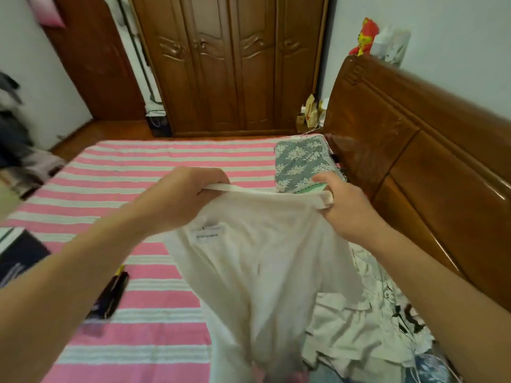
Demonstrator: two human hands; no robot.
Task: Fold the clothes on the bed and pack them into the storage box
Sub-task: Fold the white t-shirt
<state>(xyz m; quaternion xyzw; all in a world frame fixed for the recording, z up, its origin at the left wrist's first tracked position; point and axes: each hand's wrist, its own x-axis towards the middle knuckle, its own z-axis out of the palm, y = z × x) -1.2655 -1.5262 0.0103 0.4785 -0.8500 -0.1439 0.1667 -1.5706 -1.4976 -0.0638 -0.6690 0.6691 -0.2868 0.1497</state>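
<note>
Both hands hold a white cotton garment [260, 261] up above the bed covered in a pink-and-white striped sheet [154, 172], and the garment serves as the landmark here. The left hand [179, 197] has its fingers curled round the left end of the garment's ribbed top band, and the right hand [345, 208] pinches the right end of that band between curled fingers and thumb, so the band runs taut between the two. Below the band the cloth hangs loose, with a small white sewn-in label [208, 232] showing on the inner face just under the left hand. To the right of the garment and below it lies a rumpled heap of pale clothes [367, 327], one with a black printed pattern, touching the hanging cloth. Beyond the garment, behind the right hand, sits a grey pillow with a white floral print [301, 164]. To the right of the garment stands the dark brown wooden headboard [414, 150]. To the garment's left, on the striped sheet, lie a dark flat object with a yellow mark [113, 294] and, farther left, a dark blue item [19, 255] at the frame edge; what these are cannot be told. Far beyond the garment stands a carved brown wooden wardrobe [229, 62].
</note>
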